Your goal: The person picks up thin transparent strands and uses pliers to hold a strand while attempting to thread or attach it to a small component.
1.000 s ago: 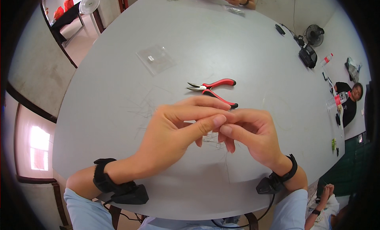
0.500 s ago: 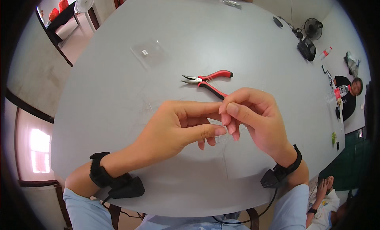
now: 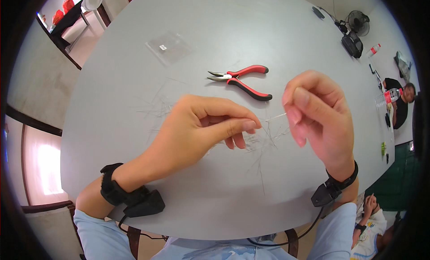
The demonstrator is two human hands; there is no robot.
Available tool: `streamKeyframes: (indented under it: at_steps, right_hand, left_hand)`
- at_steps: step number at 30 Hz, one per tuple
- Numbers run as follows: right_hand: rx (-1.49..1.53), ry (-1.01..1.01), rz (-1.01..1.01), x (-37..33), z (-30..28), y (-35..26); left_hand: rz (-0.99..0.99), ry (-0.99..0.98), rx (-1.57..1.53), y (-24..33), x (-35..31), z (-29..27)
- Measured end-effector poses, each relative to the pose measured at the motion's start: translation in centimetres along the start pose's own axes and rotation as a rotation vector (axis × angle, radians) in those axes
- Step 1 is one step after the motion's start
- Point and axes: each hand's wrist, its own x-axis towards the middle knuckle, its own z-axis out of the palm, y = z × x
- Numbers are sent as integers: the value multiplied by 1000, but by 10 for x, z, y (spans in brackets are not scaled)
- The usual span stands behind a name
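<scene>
Between my two hands a thin, pale wire (image 3: 276, 117) runs at a slight slant. My right hand (image 3: 317, 112) pinches its right end between thumb and forefinger. At the other end, the thumb and forefinger of my left hand (image 3: 215, 125) are closed on the wire. Under and around my hands, several loose fine wires (image 3: 260, 164) lie scattered on the grey table. Just beyond my hands rest curved-nose pliers (image 3: 239, 81) with red and black handles, their jaws parted and pointing left.
A flat clear plastic bag (image 3: 169, 49) with a small white label lies on the grey table (image 3: 215, 31), beyond the pliers. At the far right are a black fan (image 3: 358, 23), a black bag (image 3: 352, 44), a bottle (image 3: 389, 97) and a seated person. Another person sits at lower right.
My right hand has moved away to the right, so a stretch of wire now shows between my hands. The pliers, partly covered before, are in full view. The view has shifted slightly.
</scene>
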Motion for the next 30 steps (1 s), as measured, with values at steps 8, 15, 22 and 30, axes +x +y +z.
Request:
streamKeyframes:
  at_steps: [8,15,22,30]
  right_hand:
    - [-44,24,-58,-1,-8,-10]
    - [6,-54,-144,-5,-15,-22]
    - [-21,-141,-216,0,-37,-25]
    - [30,-243,-244,1,-47,-33]
  left_hand:
    - [-17,36,38,-4,3,-5]
    - [-76,11,106,-1,4,-4]
    - [-108,34,192,-2,4,-4]
    - [-121,19,236,-3,5,-3]
